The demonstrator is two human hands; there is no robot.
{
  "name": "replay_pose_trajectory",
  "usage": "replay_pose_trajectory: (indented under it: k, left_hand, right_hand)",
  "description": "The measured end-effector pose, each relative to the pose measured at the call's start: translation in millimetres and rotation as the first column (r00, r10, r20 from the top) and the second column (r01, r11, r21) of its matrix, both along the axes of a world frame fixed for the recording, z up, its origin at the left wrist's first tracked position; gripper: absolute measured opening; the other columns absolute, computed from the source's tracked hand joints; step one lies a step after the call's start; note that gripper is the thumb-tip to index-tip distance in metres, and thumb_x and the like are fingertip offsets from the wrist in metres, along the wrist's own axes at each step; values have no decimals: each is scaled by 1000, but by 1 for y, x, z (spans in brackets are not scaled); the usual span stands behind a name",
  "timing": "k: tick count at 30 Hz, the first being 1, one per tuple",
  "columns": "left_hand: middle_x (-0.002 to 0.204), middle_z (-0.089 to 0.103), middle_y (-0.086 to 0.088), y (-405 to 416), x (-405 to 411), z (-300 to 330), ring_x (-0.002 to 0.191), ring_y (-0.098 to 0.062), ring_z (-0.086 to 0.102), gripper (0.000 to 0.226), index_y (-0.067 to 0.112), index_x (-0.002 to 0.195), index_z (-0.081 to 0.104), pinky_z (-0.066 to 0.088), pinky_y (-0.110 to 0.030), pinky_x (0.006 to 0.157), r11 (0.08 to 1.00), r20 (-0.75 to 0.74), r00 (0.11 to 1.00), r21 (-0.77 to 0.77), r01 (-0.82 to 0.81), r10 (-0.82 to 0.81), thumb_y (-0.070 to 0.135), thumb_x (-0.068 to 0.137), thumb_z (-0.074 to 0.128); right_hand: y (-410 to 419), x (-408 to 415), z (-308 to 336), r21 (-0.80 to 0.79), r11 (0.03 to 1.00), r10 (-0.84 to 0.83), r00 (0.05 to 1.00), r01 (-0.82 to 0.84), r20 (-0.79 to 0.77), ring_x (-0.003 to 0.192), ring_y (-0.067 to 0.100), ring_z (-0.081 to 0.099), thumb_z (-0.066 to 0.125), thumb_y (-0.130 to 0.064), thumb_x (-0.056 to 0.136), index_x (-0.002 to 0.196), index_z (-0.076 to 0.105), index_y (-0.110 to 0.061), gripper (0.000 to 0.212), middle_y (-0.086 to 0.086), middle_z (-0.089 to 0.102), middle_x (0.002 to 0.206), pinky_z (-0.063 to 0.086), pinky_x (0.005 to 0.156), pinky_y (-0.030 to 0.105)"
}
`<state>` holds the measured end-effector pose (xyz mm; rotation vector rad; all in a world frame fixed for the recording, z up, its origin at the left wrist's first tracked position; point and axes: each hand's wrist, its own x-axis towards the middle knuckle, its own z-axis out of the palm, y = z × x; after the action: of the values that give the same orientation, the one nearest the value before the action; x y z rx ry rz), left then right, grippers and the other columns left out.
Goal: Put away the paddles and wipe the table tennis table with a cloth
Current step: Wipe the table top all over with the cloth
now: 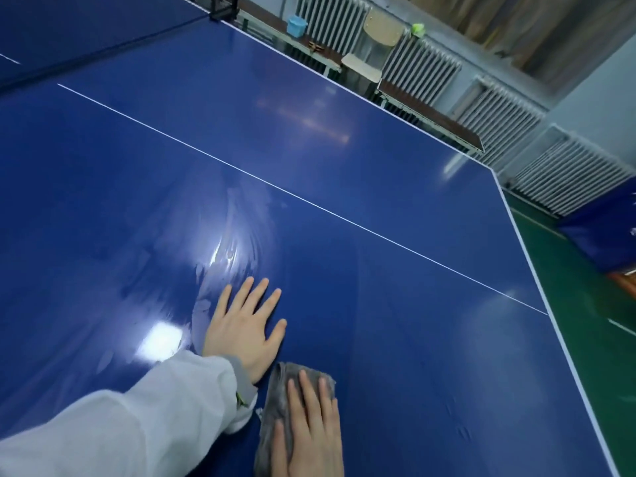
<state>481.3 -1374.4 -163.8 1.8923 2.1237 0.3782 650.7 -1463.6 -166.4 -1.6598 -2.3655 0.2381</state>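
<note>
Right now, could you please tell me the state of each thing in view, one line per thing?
left hand: flat on the table, fingers spread, holding nothing.
right hand: straight fingers pressing the cloth down.
cloth: grey, bunched, lying on the table under the right hand.
table: glossy blue, with streaks of wiping above the left hand.
chair: upright beside the radiators.
blue bucket: upright on the bench.

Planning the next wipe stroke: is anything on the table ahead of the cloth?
Only the flat left hand lies just ahead-left of the grey cloth under the right hand; the blue table tennis table beyond shows nothing else.
</note>
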Motion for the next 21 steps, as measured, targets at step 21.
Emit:
replay_pose_trajectory:
  k: [21]
  left_hand:
    - [146, 51, 6, 14, -1, -20, 137, -18, 43, 51, 31, 129, 64, 31, -47, 106, 986, -93, 996, 165, 27, -12, 55, 87, 49]
  right_hand:
    - [342, 18, -3, -85, 975, -209, 977, 204, -52, 150, 21, 12, 36, -34, 103, 150, 39, -20, 49, -3, 29, 160, 8, 123, 37]
